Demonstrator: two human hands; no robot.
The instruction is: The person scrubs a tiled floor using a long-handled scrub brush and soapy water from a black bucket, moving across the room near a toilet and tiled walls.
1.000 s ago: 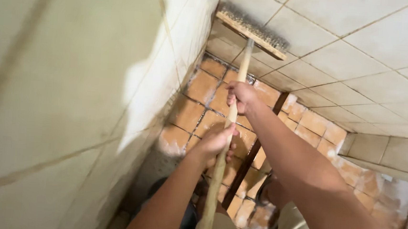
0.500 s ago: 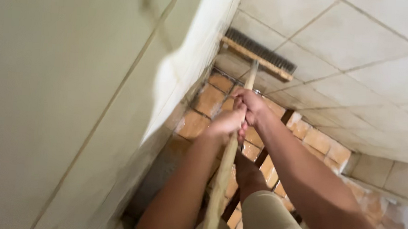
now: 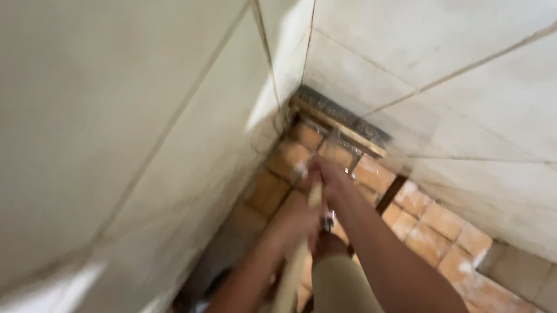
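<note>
Gripping the brush handle, both hands sit below its head.

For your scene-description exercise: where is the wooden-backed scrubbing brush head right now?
In the head view, the wooden-backed scrubbing brush head sits just above centre, low against the pale tiled wall near the corner, above the orange floor tiles.

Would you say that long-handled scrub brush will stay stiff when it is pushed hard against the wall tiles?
Probably. The wooden handle looks straight under both hands' grip. The brush head sits flat on the tile, so it may skid on wet glaze. Its long shaft likely feels top-heavy.
</note>
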